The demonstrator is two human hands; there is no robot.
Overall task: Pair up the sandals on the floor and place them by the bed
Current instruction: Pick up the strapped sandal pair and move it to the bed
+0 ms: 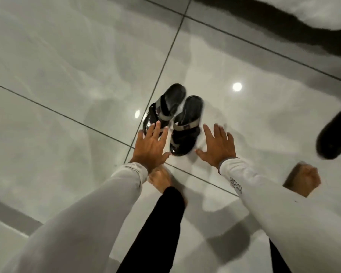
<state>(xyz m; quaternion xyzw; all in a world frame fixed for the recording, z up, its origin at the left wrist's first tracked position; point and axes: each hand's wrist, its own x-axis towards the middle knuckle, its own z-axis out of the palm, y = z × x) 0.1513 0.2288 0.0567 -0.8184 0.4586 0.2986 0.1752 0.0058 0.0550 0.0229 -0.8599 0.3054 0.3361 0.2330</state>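
Two black sandals with grey straps lie side by side on the glossy tiled floor. The left sandal [165, 106] is partly covered by my fingers at its near end. The right sandal [187, 125] lies just beside it, toe end towards me. My left hand [151, 147] is spread flat with straight fingers over the near end of the left sandal. To the right of the right sandal, my right hand [218, 146] is spread open above the floor, holding nothing. White bedding [303, 10] shows at the top right.
Another dark shoe [335, 140] sits at the right edge. My bare feet [161, 180] [303, 179] stand on the tiles below my hands. A dark shadow band runs under the bed edge at the top right. A pale step or ledge [10, 225] is at the lower left.
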